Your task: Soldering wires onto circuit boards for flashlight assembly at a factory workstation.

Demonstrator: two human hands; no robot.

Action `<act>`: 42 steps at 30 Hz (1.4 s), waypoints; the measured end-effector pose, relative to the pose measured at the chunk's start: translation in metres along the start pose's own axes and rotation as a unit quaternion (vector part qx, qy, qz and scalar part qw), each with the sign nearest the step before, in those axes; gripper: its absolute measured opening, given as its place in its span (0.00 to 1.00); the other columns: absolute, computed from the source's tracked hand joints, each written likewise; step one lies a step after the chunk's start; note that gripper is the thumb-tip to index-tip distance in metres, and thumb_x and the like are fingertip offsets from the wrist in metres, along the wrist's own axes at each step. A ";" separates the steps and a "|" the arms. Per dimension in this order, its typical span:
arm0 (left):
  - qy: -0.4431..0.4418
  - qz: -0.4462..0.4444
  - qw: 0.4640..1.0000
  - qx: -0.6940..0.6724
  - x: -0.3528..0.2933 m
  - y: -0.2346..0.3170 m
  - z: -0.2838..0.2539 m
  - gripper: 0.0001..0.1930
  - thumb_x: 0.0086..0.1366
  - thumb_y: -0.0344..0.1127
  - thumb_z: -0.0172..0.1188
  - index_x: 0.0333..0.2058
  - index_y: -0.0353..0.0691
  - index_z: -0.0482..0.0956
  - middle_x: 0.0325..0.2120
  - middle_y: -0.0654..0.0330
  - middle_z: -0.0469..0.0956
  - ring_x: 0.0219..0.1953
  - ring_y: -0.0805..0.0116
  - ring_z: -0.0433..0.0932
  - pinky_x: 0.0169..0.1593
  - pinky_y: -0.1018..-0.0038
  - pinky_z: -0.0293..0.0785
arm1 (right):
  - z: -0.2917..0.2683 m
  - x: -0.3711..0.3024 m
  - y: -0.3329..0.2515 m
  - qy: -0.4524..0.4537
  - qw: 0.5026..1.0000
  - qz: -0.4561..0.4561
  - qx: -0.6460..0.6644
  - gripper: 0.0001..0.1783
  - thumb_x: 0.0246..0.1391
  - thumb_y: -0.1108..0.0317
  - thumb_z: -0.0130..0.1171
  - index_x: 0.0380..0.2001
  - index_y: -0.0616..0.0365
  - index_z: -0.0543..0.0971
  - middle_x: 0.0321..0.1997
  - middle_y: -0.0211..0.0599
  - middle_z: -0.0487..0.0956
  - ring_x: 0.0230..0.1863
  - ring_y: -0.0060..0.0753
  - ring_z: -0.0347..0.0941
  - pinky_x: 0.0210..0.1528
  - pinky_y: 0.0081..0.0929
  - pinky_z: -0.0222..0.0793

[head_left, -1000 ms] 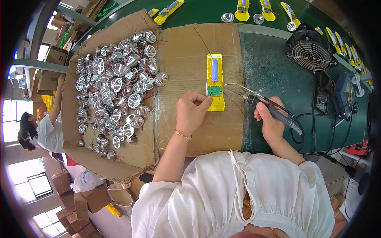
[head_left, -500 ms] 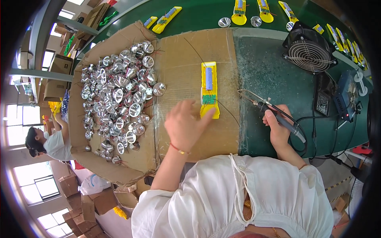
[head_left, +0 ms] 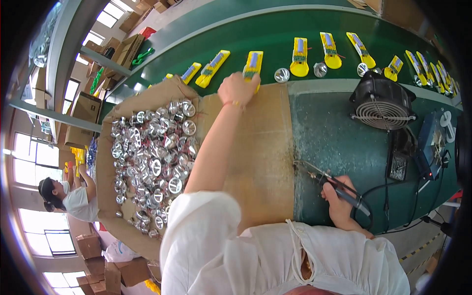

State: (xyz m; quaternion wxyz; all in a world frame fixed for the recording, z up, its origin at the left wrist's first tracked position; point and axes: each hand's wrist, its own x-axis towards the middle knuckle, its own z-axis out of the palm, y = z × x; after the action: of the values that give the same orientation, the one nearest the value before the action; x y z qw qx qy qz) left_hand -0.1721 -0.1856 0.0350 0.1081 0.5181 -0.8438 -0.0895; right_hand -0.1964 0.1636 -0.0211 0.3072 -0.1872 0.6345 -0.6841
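Observation:
My left hand reaches far forward, its fingers closed on the lower end of a yellow plastic housing. That housing carries a blue battery cell and a green circuit board. It lies at the green belt's near edge, beyond the cardboard sheet. In my right hand is a soldering iron with a thin metal feed tube along it, its tip pointing left over the bench mat. Silver reflector cups with red wires fill a cardboard box left of my left arm.
Along the green belt lie several more yellow housings and loose reflectors. A black fan and a blue soldering station with cables stand at right. A co-worker is at far left.
The yellow housing has gone from the cardboard sheet forward to the belt, in my left hand. The view has shifted, so the bench sits lower. My right hand keeps hold of the soldering iron.

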 end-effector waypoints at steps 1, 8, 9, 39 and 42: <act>-0.005 0.003 0.999 -0.052 0.027 -0.004 0.010 0.29 0.51 0.60 0.51 0.33 0.36 0.77 0.32 0.47 0.77 0.38 0.52 0.76 0.42 0.63 0.71 | 0.000 -0.001 -0.001 0.001 1.000 0.001 -0.013 0.08 0.47 0.74 0.59 0.28 0.63 0.71 0.21 0.31 0.74 0.22 0.17 0.69 0.26 0.17 0.66; 0.198 -0.085 0.972 0.094 0.114 -0.068 0.029 0.29 0.55 0.55 0.52 0.54 0.51 0.65 0.54 0.54 0.63 0.55 0.56 0.62 0.52 0.53 0.61 | -0.008 0.000 0.008 -0.015 0.996 -0.036 -0.081 0.10 0.43 0.72 0.63 0.28 0.60 0.71 0.22 0.33 0.74 0.22 0.19 0.68 0.25 0.20 0.65; 0.102 -0.071 0.978 0.167 0.119 -0.099 0.031 0.31 0.57 0.57 0.48 0.57 0.49 0.60 0.54 0.51 0.63 0.55 0.54 0.64 0.53 0.57 0.63 | -0.006 -0.001 0.006 -0.023 0.995 -0.048 -0.079 0.10 0.43 0.72 0.63 0.28 0.60 0.71 0.22 0.33 0.74 0.21 0.19 0.69 0.25 0.20 0.65; 0.222 -0.004 0.957 0.189 -0.151 -0.145 -0.068 0.09 0.49 0.41 0.61 0.28 0.45 0.80 0.32 0.63 0.71 0.38 0.61 0.70 0.42 0.66 0.65 | 0.007 -0.005 0.001 -0.011 0.996 -0.083 -0.012 0.09 0.49 0.69 0.59 0.30 0.62 0.71 0.23 0.32 0.73 0.23 0.18 0.68 0.26 0.16 0.66; 0.211 0.002 0.967 0.145 -0.143 -0.155 -0.053 0.06 0.50 0.39 0.61 0.25 0.47 0.81 0.30 0.64 0.73 0.38 0.61 0.70 0.41 0.66 0.65 | 0.006 -0.001 0.006 -0.009 0.996 -0.090 -0.018 0.09 0.49 0.70 0.59 0.30 0.62 0.71 0.23 0.32 0.73 0.23 0.18 0.69 0.26 0.16 0.66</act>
State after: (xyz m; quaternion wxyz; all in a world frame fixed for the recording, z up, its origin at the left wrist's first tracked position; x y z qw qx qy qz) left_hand 0.0382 -0.1293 0.0321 0.2081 0.5339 -0.8066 0.1452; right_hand -0.1909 0.1602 -0.0261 0.2468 -0.2557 0.6243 -0.6956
